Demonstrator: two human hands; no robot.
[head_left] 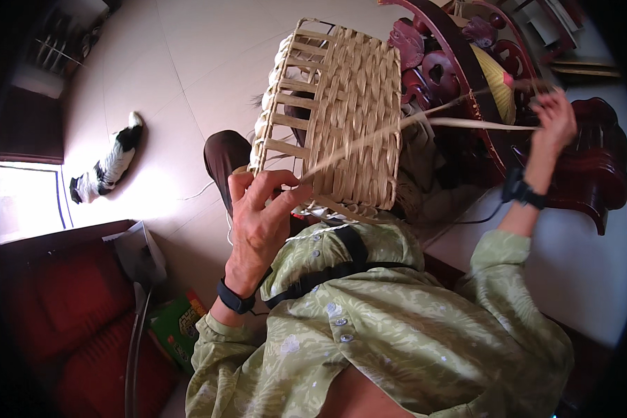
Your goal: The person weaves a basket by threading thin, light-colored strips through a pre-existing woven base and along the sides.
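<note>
Basket (359, 104): tan, woven, tilted over the knees, centre of scene, far side of the person's body. Weave dense on the right part of the facing side; toward the left, a row of gaps between bare cross strips.

Left hand (258, 212): at the basket's near left corner, thumb and fingertips pinched narrow on a pale strip (369, 141). Strip runs across the basket face toward the far right, taut-looking.

Right hand (556, 122): raised well right of the basket, fingers curled in on a second pale length (481, 124); motion blur, exact finger contact unclear.

Surroundings: dark red carved chair (592, 167) at right, near the right forearm. Black-and-white animal (111, 164) lying on the tile floor (209, 49), far left.
</note>
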